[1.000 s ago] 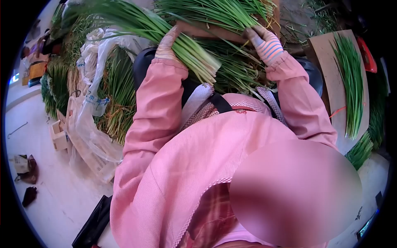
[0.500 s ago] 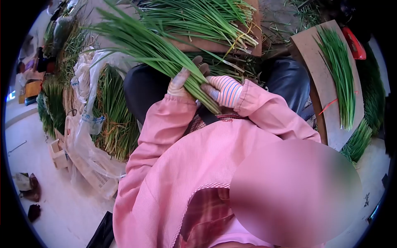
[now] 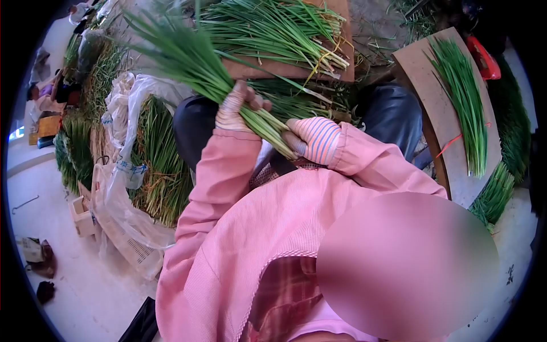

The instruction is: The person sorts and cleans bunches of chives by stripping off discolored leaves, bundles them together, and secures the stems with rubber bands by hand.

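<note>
A bunch of green chives slants across my lap, leaves up to the left and pale stem ends down toward my body. My left hand, in a partly covering glove, is wrapped round the stems at mid-length. Close to the cut ends, my right hand, in a striped fingerless glove, has its fingers closed on the stems. The leaf tips are blurred. Beyond my hands, a pile of chives lies on a brown board, some tied with a yellow band.
On the right, another board bears chives beside a red tie. Left of my knee, bundled chives stand in a pale plastic crate with clear plastic sheeting. A red object lies at far right.
My left hand has tightened its fingers round the stems and shifted slightly left. My right hand has moved a little lower, to the stem ends. The leaves have swung more upright.
</note>
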Available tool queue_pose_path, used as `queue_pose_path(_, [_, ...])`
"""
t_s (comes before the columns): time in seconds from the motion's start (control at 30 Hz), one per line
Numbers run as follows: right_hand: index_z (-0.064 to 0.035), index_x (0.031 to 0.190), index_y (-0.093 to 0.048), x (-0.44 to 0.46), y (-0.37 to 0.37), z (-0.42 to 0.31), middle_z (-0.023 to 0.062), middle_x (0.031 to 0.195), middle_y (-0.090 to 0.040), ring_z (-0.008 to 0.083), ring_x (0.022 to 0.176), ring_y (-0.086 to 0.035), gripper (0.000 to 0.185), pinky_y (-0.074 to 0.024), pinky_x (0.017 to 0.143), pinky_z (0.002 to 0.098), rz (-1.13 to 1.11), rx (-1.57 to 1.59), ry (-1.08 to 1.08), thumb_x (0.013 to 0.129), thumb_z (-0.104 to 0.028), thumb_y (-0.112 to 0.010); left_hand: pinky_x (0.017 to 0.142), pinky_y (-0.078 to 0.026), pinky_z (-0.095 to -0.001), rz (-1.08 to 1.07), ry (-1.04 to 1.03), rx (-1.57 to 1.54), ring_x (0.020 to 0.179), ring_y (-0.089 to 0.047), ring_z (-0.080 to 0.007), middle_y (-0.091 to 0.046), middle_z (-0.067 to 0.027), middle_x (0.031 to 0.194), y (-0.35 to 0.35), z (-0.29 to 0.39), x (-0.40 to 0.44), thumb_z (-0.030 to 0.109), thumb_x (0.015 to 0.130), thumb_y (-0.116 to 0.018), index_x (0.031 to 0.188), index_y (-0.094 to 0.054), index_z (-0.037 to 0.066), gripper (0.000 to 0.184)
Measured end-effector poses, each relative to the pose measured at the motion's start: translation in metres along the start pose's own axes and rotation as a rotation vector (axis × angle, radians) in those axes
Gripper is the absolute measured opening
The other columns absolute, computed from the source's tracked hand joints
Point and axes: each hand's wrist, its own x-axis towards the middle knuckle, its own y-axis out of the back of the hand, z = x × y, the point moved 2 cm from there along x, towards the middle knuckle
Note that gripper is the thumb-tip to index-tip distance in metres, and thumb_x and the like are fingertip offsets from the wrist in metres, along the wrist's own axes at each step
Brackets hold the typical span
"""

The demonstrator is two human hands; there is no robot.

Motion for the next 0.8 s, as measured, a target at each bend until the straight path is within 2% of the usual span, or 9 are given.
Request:
queue_pose_path(0.1, [-0.0044,0.074,-0.052,-0.020,0.010,0.002,0.0176,0.062,-0.053,0.0347,0.061,-0.054,0.020,-0.0428,0.053,0.0393,-0.146,-0.289,0.011,0.081,-0.022,-0.046,0.056,-0.043,-0.0334,0.196,-0.202,-0.077,0.049,-0.041,-0.0109,-0.046,0.0037,0.058,-0.003,0.046,0.014,0.024,0.069,-0.069,0.072,-0.052,0.016,0.019])
queue_pose_path(0.17, [-0.0055,0.074,-0.054,-0.039,0.001,0.048,0.0174,0.062,-0.053,0.0339,0.062,-0.054,0.014,-0.0431,0.055,0.0382,-0.194,-0.213,-0.043,0.078,-0.018,-0.048,0.057,-0.045,-0.0322,-0.034,-0.351,-0.054,0.049,-0.043,-0.0109,-0.046,0.0040,0.056,-0.007,0.102,0.008,0.026,0.070,-0.068,0.073,-0.053,0.015,0.019])
queue_pose_path(0.3, [0.0007,0.083,-0.054,0.005,0.074,0.048,0.0162,0.074,-0.057,0.0268,0.066,-0.055,0.019,-0.0439,0.061,0.0304,0.439,-0.040,-0.136,0.077,-0.017,-0.057,0.058,-0.046,-0.0362,-0.001,-0.442,-0.010,0.052,-0.046,-0.0101,-0.044,0.0061,0.058,-0.015,0.112,0.016,0.029,0.074,-0.064,0.076,-0.054,0.016,0.016])
queue_pose_path(0.37, [0.0001,0.092,-0.054,0.044,0.107,0.065,0.0197,0.082,-0.057,0.0324,0.076,-0.056,0.028,-0.0439,0.066,0.0359,0.477,-0.276,-0.114,0.076,-0.023,-0.059,0.058,-0.045,-0.0337,-0.186,-0.304,-0.082,0.052,-0.043,-0.0081,-0.043,0.0070,0.060,-0.002,0.086,0.033,0.028,0.074,-0.064,0.079,-0.054,0.016,0.016])
queue_pose_path(0.43, [-0.0001,0.094,-0.054,0.068,0.116,0.083,0.0200,0.082,-0.058,0.0333,0.078,-0.056,0.034,-0.0437,0.067,0.0368,0.384,-0.504,-0.163,0.076,-0.028,-0.058,0.058,-0.042,-0.0290,-0.128,-0.254,-0.088,0.051,-0.040,-0.0074,-0.039,0.0078,0.059,-0.013,0.055,0.027,0.027,0.074,-0.063,0.078,-0.053,0.015,0.016])
queue_pose_path(0.5, [-0.0010,0.094,-0.054,0.085,0.112,0.107,0.0206,0.082,-0.058,0.0343,0.079,-0.056,0.038,-0.0435,0.068,0.0376,0.122,-0.459,-0.309,0.074,-0.033,-0.057,0.057,-0.040,-0.0267,-0.156,-0.137,-0.201,0.051,-0.038,-0.0063,-0.035,0.0080,0.058,-0.009,0.032,0.029,0.025,0.076,-0.062,0.076,-0.051,0.016,0.014])
queue_pose_path(0.63, [-0.0019,0.088,-0.056,0.096,0.133,0.109,0.0201,0.080,-0.058,0.0332,0.075,-0.056,0.033,-0.0433,0.065,0.0370,0.149,-0.319,-0.390,0.073,-0.031,-0.057,0.054,-0.040,-0.0285,0.040,-0.040,-0.210,0.046,-0.036,-0.0084,-0.036,0.0070,0.054,-0.001,0.012,0.031,0.026,0.074,-0.065,0.067,-0.046,0.017,0.022])
queue_pose_path(0.7, [-0.0001,0.085,-0.056,0.096,0.147,0.107,0.0194,0.076,-0.057,0.0281,0.069,-0.056,0.026,-0.0434,0.062,0.0344,0.519,-0.452,-0.216,0.072,-0.022,-0.059,0.055,-0.041,-0.0297,0.054,-0.030,-0.182,0.048,-0.040,-0.0090,-0.039,0.0061,0.057,0.004,0.010,0.032,0.024,0.074,-0.065,0.074,-0.048,0.017,0.018])
queue_pose_path(0.8, [-0.0018,0.090,-0.053,0.080,0.144,0.090,0.0180,0.085,-0.056,0.0267,0.073,-0.055,0.024,-0.0439,0.063,0.0316,0.792,-0.340,-0.022,0.070,-0.010,-0.064,0.056,-0.044,-0.0324,0.066,-0.027,-0.151,0.053,-0.046,-0.0107,-0.046,0.0038,0.062,0.007,0.002,0.041,0.020,0.075,-0.064,0.087,-0.051,0.018,0.019])
